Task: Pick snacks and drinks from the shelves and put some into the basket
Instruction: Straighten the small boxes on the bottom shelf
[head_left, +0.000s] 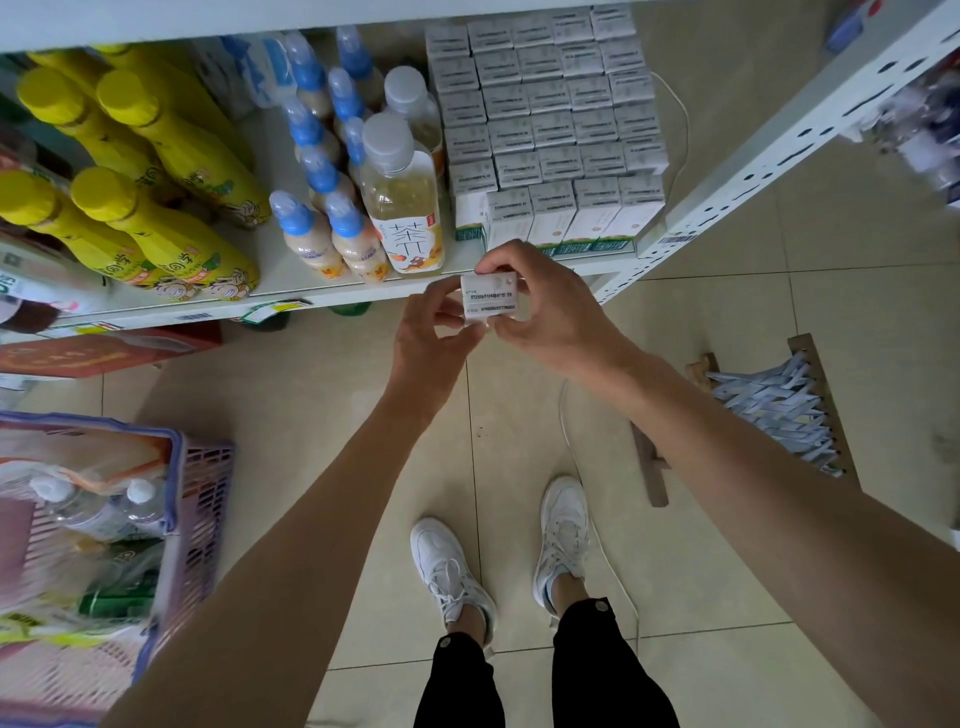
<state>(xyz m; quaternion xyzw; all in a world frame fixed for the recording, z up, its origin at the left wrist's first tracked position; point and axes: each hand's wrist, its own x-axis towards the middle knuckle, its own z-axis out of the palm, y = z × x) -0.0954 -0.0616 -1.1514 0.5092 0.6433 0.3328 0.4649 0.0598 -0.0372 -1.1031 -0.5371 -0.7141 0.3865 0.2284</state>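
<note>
Just in front of the shelf edge (291, 304), both hands hold one small white carton (489, 295) in the air above the tiled floor (291, 395). The left hand (434, 338) pinches the carton's left side between thumb and curled fingers, and the right hand (540, 306) wraps over its right side, fingertips at the top corner and thumb below. Its printed top end faces up toward the camera, lines of code running left to right across it, so the long axis points away downward and most of the body is hidden behind that face. Behind the hands, a block of matching cartons (550, 124) stands upright in tight rows on the shelf, with a gap at the front left corner of the block. Left of them stands a pale tea bottle (402, 208), then small blue-capped bottles (311, 228) and yellow bottles (156, 228). Low at the left sits the purple basket (208, 499), well apart from the carton, holding clear bottles (98, 512) and packets. White shoes (452, 566) stand on the floor below.
</note>
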